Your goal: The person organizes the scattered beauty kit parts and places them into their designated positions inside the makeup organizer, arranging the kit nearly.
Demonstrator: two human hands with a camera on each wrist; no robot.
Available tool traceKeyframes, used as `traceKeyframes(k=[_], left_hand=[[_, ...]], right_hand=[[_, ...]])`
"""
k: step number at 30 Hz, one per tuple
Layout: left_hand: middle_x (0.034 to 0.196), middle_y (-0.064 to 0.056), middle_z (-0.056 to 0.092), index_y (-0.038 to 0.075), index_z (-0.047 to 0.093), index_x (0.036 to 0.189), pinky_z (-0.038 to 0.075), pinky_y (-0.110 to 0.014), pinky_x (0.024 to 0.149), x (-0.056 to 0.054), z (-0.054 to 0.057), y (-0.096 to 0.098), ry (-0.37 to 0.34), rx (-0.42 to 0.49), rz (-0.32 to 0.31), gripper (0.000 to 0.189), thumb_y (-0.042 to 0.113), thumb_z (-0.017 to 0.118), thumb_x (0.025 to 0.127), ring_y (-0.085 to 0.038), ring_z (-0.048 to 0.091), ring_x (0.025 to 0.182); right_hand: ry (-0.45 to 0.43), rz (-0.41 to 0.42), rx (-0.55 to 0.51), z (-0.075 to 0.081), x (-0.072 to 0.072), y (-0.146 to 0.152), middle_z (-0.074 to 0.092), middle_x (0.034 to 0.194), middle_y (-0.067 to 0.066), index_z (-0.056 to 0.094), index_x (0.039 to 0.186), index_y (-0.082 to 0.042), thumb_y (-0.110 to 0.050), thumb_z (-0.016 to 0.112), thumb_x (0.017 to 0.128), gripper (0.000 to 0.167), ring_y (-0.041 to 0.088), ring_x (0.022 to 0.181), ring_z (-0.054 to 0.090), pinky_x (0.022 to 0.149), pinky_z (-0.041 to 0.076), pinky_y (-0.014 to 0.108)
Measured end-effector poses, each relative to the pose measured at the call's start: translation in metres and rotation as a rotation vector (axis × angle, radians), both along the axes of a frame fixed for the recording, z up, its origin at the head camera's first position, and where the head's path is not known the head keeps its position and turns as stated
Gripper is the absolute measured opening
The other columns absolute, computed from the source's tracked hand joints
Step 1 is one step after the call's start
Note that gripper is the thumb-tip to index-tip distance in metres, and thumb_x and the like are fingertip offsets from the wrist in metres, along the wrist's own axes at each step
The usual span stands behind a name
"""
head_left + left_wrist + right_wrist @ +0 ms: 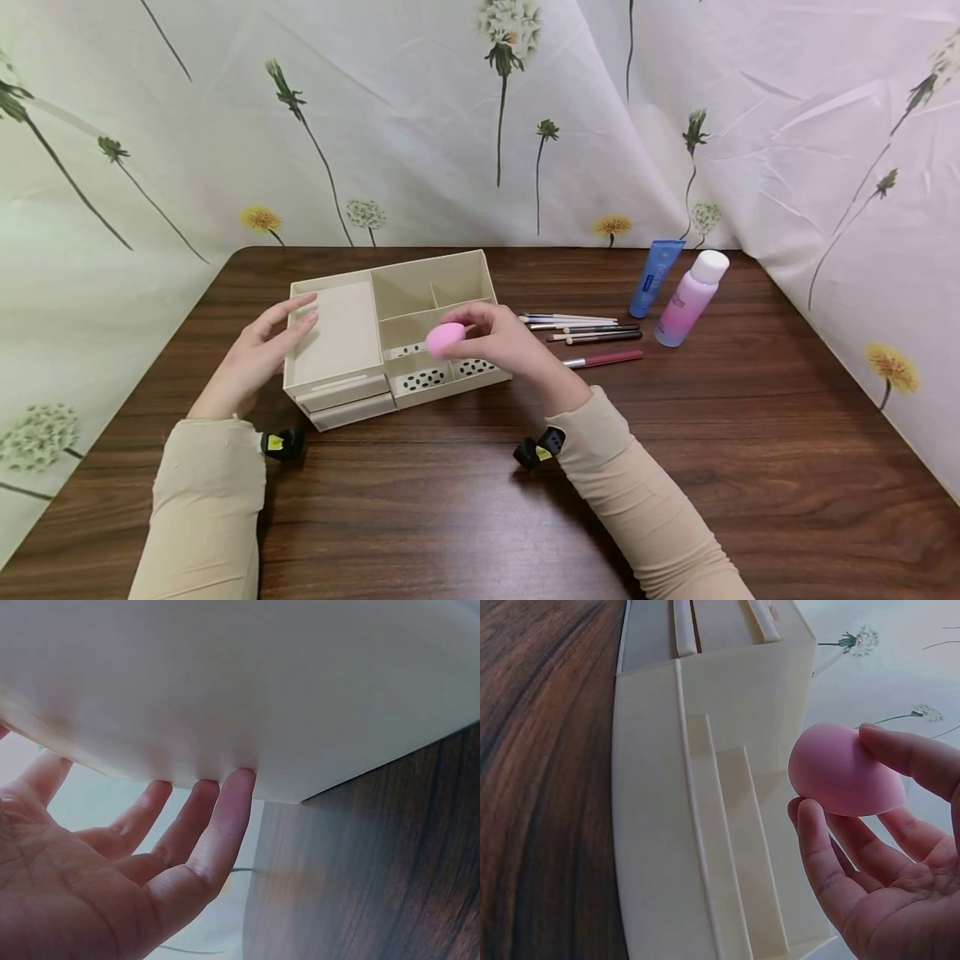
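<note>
A pink makeup sponge [446, 340] is pinched between the thumb and fingers of my right hand [498, 342], above the front compartments of a cream desktop organizer [337, 333]. In the right wrist view the sponge [844, 772] looks rounded, with the fingertips around its edge. My left hand [258, 350] holds the organizer's left side, with two fingertips over the top rim. Other fingers [232, 806] touch the outer side wall in the left wrist view. The organizer has a flat tray on top at left, drawers below it, and divided compartments at right, some with black-spotted bottoms.
To the right of the organizer lie several makeup brushes [600, 337], one with a red handle [615, 358]. Beyond them a blue tube [654, 279] and a pink-and-lilac bottle [688, 304] with a white cap stand upright. A floral curtain [420, 125] hangs behind the wooden table [405, 508].
</note>
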State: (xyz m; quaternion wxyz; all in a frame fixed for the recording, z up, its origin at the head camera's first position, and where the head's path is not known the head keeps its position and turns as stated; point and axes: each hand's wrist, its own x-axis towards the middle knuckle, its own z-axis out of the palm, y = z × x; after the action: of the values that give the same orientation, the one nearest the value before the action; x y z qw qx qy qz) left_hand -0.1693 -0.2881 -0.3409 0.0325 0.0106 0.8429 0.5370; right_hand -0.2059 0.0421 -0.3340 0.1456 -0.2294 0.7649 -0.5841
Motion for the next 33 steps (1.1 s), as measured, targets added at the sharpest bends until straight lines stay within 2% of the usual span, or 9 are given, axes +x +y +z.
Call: traceKeyframes(k=[3, 5, 7, 13, 17, 20, 25, 29, 33], left_hand=[[0.134, -0.005, 0.043, 0.024, 0.032, 0.156, 0.054, -0.022, 0.073, 0.001, 0.001, -0.001, 0.004, -0.002, 0.009, 0.061, 0.046, 0.049, 0.102, 0.003, 0.056, 0.094], [0.124, 0.004, 0.045, 0.024, 0.033, 0.156, 0.054, -0.022, 0.073, 0.001, 0.001, 0.000, 0.010, -0.002, 0.013, 0.060, 0.046, 0.050, 0.102, 0.002, 0.055, 0.094], [0.120, 0.007, 0.044, 0.023, 0.033, 0.156, 0.054, -0.022, 0.073, 0.001, 0.001, 0.000, 0.009, 0.001, 0.015, 0.061, 0.046, 0.050, 0.102, 0.002, 0.056, 0.094], [0.125, -0.002, 0.043, 0.023, 0.033, 0.156, 0.054, -0.022, 0.073, 0.000, 0.000, 0.000, 0.008, -0.012, 0.013, 0.061, 0.046, 0.050, 0.102, 0.002, 0.055, 0.095], [0.146, -0.011, 0.035, 0.023, 0.032, 0.156, 0.053, -0.021, 0.074, 0.001, 0.000, 0.000, 0.006, -0.010, 0.008, 0.061, 0.046, 0.049, 0.102, 0.002, 0.053, 0.098], [0.155, -0.016, 0.027, 0.024, 0.031, 0.156, 0.053, -0.020, 0.074, 0.001, 0.000, 0.000, 0.003, -0.003, 0.005, 0.061, 0.046, 0.048, 0.103, 0.002, 0.052, 0.099], [0.154, -0.018, 0.027, 0.023, 0.031, 0.157, 0.054, -0.022, 0.073, 0.000, -0.001, 0.000, 0.004, 0.010, 0.002, 0.061, 0.045, 0.048, 0.103, 0.003, 0.055, 0.094], [0.153, -0.018, 0.028, 0.023, 0.030, 0.157, 0.055, -0.023, 0.073, -0.001, -0.001, -0.001, 0.002, 0.014, -0.001, 0.061, 0.045, 0.048, 0.103, 0.003, 0.056, 0.093], [0.158, -0.020, 0.022, 0.023, 0.029, 0.157, 0.054, -0.022, 0.073, -0.001, 0.000, -0.002, -0.005, 0.006, -0.005, 0.061, 0.045, 0.048, 0.103, 0.003, 0.055, 0.095]], right_hand=[[0.011, 0.009, 0.003, -0.003, 0.001, -0.003, 0.064, 0.119, 0.013, 0.067, 0.120, 0.000, -0.006, 0.075, 0.083, 0.038, 0.025, 0.095, 0.064, 0.076, 0.052, 0.024], [0.018, -0.003, 0.016, -0.004, 0.001, -0.004, 0.064, 0.120, 0.013, 0.067, 0.120, 0.000, -0.006, 0.076, 0.082, 0.039, 0.021, 0.093, 0.064, 0.075, 0.051, 0.024], [0.014, -0.020, 0.022, -0.005, 0.002, -0.005, 0.064, 0.121, 0.012, 0.068, 0.119, -0.001, -0.007, 0.077, 0.082, 0.039, 0.018, 0.092, 0.063, 0.075, 0.051, 0.024], [-0.020, -0.029, 0.026, -0.009, 0.006, -0.010, 0.064, 0.119, 0.012, 0.068, 0.118, -0.002, -0.006, 0.078, 0.081, 0.038, 0.016, 0.090, 0.062, 0.075, 0.051, 0.024], [-0.027, -0.007, 0.016, -0.014, 0.007, -0.013, 0.066, 0.115, 0.016, 0.068, 0.118, 0.001, -0.002, 0.077, 0.081, 0.039, 0.014, 0.085, 0.062, 0.073, 0.052, 0.023], [-0.025, -0.002, 0.027, -0.017, 0.007, -0.014, 0.068, 0.109, 0.017, 0.067, 0.118, 0.004, -0.001, 0.076, 0.081, 0.038, 0.013, 0.081, 0.062, 0.070, 0.051, 0.021], [0.003, -0.004, 0.067, -0.021, 0.006, -0.015, 0.069, 0.105, 0.017, 0.068, 0.115, 0.003, -0.001, 0.077, 0.079, 0.038, 0.013, 0.079, 0.063, 0.069, 0.049, 0.020], [0.022, 0.004, 0.097, -0.024, 0.005, -0.016, 0.069, 0.109, 0.017, 0.069, 0.116, 0.002, -0.002, 0.079, 0.078, 0.039, 0.015, 0.082, 0.064, 0.069, 0.049, 0.020], [0.043, 0.006, 0.129, -0.026, 0.006, -0.018, 0.069, 0.111, 0.017, 0.069, 0.117, 0.001, -0.002, 0.080, 0.079, 0.039, 0.016, 0.083, 0.065, 0.070, 0.049, 0.019]])
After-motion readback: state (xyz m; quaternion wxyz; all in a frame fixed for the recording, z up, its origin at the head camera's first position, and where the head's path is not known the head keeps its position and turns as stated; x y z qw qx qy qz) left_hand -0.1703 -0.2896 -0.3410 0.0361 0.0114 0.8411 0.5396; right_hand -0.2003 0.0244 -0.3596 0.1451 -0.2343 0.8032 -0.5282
